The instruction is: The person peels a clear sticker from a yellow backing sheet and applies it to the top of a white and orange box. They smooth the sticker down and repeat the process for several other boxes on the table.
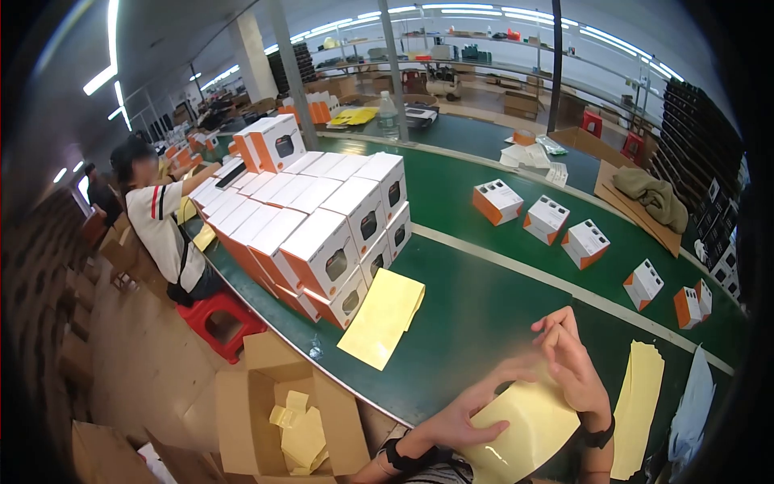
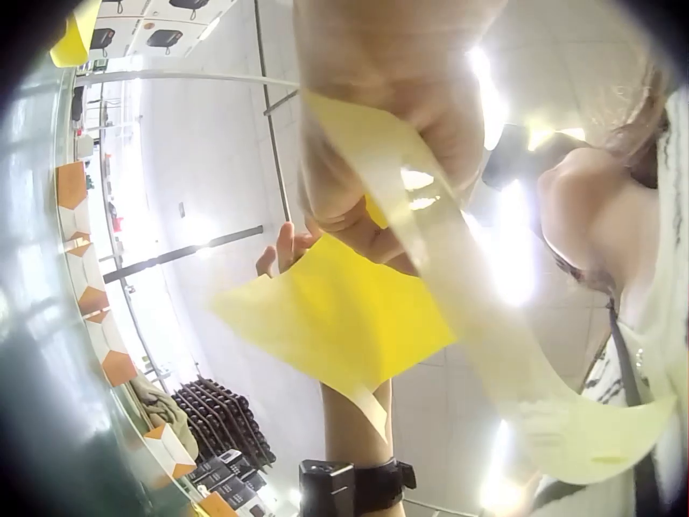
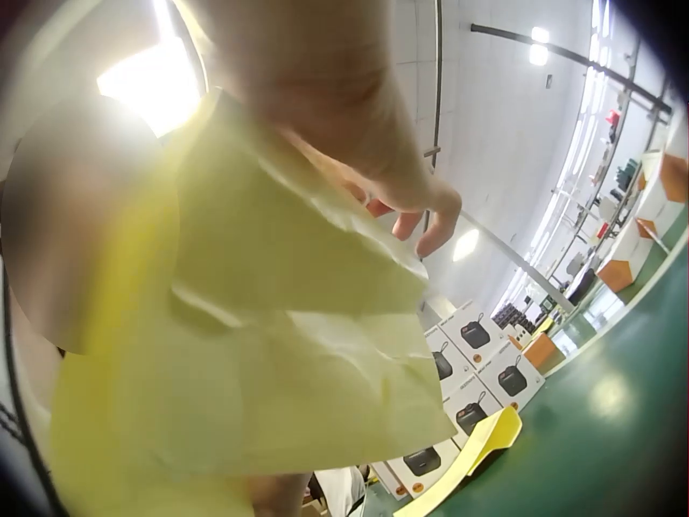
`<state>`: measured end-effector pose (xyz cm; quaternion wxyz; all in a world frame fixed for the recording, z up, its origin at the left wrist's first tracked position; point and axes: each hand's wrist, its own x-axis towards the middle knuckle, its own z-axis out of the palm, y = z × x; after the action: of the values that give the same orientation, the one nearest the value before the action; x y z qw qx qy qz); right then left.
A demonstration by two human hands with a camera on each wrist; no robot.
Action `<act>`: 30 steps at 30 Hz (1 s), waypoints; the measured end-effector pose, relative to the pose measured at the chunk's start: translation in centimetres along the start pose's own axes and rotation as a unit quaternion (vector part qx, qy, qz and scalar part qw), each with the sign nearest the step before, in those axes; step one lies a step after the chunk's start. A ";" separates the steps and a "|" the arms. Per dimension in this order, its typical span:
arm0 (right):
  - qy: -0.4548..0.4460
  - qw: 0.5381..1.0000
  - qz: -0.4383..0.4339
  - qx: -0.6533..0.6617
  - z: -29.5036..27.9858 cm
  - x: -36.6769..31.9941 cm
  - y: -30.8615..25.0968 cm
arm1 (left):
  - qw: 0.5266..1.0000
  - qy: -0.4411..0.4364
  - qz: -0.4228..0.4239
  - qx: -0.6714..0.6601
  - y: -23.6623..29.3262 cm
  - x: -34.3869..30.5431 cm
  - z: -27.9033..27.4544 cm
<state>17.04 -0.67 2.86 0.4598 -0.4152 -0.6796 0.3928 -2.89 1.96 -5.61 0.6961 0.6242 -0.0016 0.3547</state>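
My left hand (image 1: 468, 413) grips a bent yellow sheet (image 1: 528, 431), its thumb lying on the face. In the left wrist view that hand (image 2: 393, 140) has its fingers curled at the yellow sheet (image 2: 361, 312), and a pale curved part (image 2: 506, 345) hangs beside them. My right hand (image 1: 571, 367) is against the sheet's upper edge, its fingers bent loosely and pointing away from it. The right wrist view shows the right hand (image 3: 345, 119) above the creased yellow sheet (image 3: 291, 355), which hides part of the palm.
Stacked white-and-orange boxes (image 1: 314, 218) stand left on the green table (image 1: 476, 282), a yellow sheet (image 1: 383, 319) beside them. More yellow paper (image 1: 638, 403) lies right. Several small boxes (image 1: 546, 219) line the far side. An open carton (image 1: 234, 419) stands below left; a person (image 1: 161, 218) sits beyond.
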 end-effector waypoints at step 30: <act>-0.049 0.990 0.029 0.132 -1.9 5.6 2.3 | 0.991 0.097 0.027 -0.092 -0.3 1.0 -3.7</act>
<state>18.01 5.58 2.88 0.4648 -0.3506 -0.6317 0.5119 -3.64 5.73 -6.20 0.7375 0.5200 0.0158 0.4306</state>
